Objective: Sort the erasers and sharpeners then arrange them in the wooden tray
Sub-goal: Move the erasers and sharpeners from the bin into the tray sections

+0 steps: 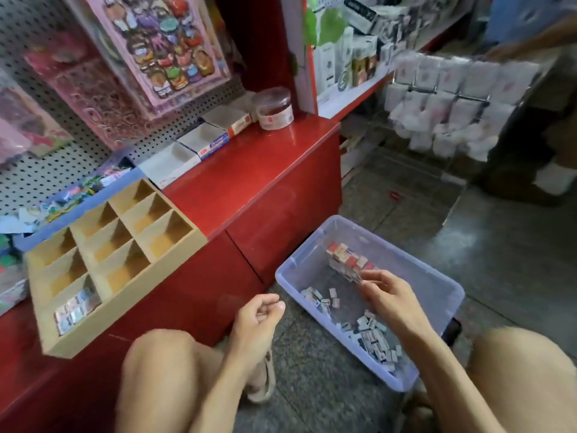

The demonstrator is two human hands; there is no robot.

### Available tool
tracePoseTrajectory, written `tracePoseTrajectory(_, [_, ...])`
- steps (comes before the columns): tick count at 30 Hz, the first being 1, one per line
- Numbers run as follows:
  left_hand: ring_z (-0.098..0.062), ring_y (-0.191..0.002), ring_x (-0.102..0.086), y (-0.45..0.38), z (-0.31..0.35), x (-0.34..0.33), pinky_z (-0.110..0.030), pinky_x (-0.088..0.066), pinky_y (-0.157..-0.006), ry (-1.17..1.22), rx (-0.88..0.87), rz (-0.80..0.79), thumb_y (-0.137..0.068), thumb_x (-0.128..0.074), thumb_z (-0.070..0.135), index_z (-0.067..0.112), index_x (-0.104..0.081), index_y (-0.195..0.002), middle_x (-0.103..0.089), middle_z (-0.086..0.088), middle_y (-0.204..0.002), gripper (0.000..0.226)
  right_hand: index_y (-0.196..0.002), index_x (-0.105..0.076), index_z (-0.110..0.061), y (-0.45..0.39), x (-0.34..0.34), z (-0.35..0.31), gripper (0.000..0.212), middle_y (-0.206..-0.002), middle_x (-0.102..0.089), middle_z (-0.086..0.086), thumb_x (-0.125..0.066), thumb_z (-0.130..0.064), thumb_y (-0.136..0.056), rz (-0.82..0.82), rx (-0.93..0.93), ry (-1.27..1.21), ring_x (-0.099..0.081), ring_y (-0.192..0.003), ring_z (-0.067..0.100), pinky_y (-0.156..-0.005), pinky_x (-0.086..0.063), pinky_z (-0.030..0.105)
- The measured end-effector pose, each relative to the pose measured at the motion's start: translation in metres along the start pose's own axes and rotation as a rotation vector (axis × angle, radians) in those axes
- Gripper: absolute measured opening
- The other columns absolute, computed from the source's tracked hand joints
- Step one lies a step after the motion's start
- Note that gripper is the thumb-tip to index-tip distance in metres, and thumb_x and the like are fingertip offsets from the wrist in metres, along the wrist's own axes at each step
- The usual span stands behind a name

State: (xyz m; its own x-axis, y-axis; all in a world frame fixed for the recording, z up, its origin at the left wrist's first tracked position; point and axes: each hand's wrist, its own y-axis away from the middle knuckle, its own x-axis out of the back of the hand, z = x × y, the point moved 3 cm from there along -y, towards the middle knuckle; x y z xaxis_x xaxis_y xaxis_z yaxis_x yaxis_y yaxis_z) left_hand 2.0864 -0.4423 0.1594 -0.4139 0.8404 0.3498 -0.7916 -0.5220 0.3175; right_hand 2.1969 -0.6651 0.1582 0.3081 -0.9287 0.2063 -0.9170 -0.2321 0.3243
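A stacked block of small wrapped erasers [346,262] is held up over the clear plastic bin [437,276], pinched at its near end by the fingertips of the right hand [390,296]. The pieces are judged to be light, stiff and smooth in their wrappers, so that a loose stack may be expected to slip apart; it would best be taken by its two long sides and kept pressed together. The left hand [257,321] is seen beside the bin with its fingers loosely curled, and nothing is seen in it. Loose small pieces [371,337] are scattered along the bin floor nearer the knees; whether erasers or sharpeners cannot be told. On the red counter [249,182] the wooden tray [125,301] is set, divided into compartments, and only the nearest left one is filled, with a row of wrapped pieces [76,309]. Open white cartons [199,142] are lined up behind.
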Motion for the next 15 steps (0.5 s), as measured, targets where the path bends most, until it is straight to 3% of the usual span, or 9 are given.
tracePoseTrajectory(2, [-0.010,-0.075,-0.058,-0.019,-0.009,-0.018,-0.026,-0.046,-0.072,-0.047,0.023,-0.041,-0.092,-0.065,0.017,0.026,-0.067,-0.094,-0.064,0.004,-0.084,0.010,-0.099,-0.070,-0.004,-0.014,0.003,0.026,0.014,-0.079,-0.066,0.000,-0.058,-0.011,-0.095,-0.002,-0.048,0.029,-0.057,-0.070,0.015,-0.067,-0.045,0.035])
tracePoseTrajectory(4, [-0.012,-0.076,-0.057,-0.040,-0.019,-0.036,-0.022,-0.043,-0.069,-0.103,0.045,-0.080,-0.093,-0.064,0.020,0.026,-0.066,-0.095,-0.065,0.004,-0.087,0.007,-0.112,-0.068,-0.007,-0.029,0.003,0.049,0.020,-0.092,-0.070,0.000,-0.058,-0.014,-0.097,0.005,-0.115,0.062,-0.064,-0.079,0.015,-0.069,-0.048,0.030])
tracePoseTrajectory(9, [-0.012,-0.096,-0.063,-0.117,-0.038,-0.074,-0.021,-0.045,-0.081,-0.424,-0.079,-0.139,-0.092,-0.064,0.026,0.017,-0.066,-0.111,-0.065,0.002,-0.105,0.021,-0.117,-0.064,-0.013,-0.082,-0.012,0.100,0.021,-0.102,-0.069,0.000,-0.057,-0.019,-0.098,-0.018,-0.204,0.163,-0.064,-0.084,0.009,-0.066,-0.048,0.019])
tracePoseTrajectory(12, [-0.020,-0.107,-0.059,-0.166,-0.061,-0.093,-0.023,-0.039,-0.089,-0.661,-0.192,-0.198,-0.088,-0.055,0.046,0.013,-0.066,-0.116,-0.064,-0.003,-0.112,0.045,-0.120,-0.064,-0.012,-0.122,-0.032,0.138,0.026,-0.111,-0.070,0.005,-0.058,-0.021,-0.097,-0.075,-0.270,0.239,-0.066,-0.099,0.018,-0.084,-0.052,0.031])
tracePoseTrajectory(15, [-0.028,-0.102,-0.063,-0.199,-0.088,-0.108,-0.038,-0.046,-0.089,-0.837,-0.309,-0.212,-0.084,-0.043,0.049,0.012,-0.068,-0.114,-0.066,-0.005,-0.108,0.054,-0.121,-0.061,-0.012,-0.159,-0.058,0.176,0.027,-0.114,-0.069,0.007,-0.056,-0.020,-0.096,-0.158,-0.298,0.346,-0.063,-0.098,0.021,-0.084,-0.049,0.031])
